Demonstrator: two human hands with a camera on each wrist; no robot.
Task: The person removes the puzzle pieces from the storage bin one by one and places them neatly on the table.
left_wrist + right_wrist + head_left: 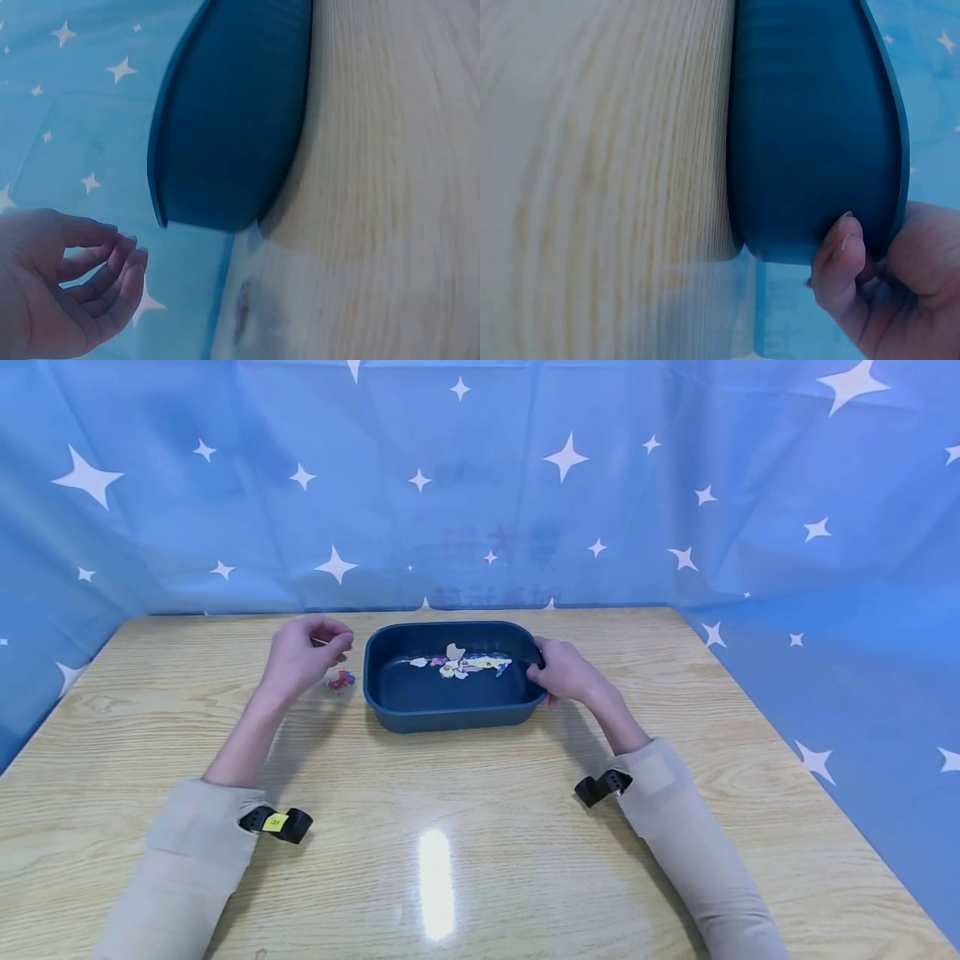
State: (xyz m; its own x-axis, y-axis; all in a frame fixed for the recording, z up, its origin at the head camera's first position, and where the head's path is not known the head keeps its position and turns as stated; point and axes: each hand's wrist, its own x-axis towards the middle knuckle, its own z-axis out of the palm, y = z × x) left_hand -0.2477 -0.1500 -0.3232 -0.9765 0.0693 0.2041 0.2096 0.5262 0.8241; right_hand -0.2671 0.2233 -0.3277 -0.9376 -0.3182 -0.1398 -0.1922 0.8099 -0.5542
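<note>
A dark blue rectangular plastic tub (454,718) stands on the table, with small white, yellow, purple and blue pieces (459,664) lying on its bottom. Their kind is too small to tell. My right hand (566,670) grips the tub's right end, thumb over the rim and fingers against the outer wall, as the right wrist view also shows. Left of the tub, my left hand (303,652) hovers with loosely bent fingers, thumb close to the fingertips; no object shows between them. Below its fingertips, a small red and blue clump (341,680) lies on the table, apart from the tub.
The wooden table (510,835) reaches back to a blue curtain (450,510) with white stars, which also hangs along both sides. A wrist camera (279,823) sits at the left cuff, and another camera (602,787) sits at the right cuff.
</note>
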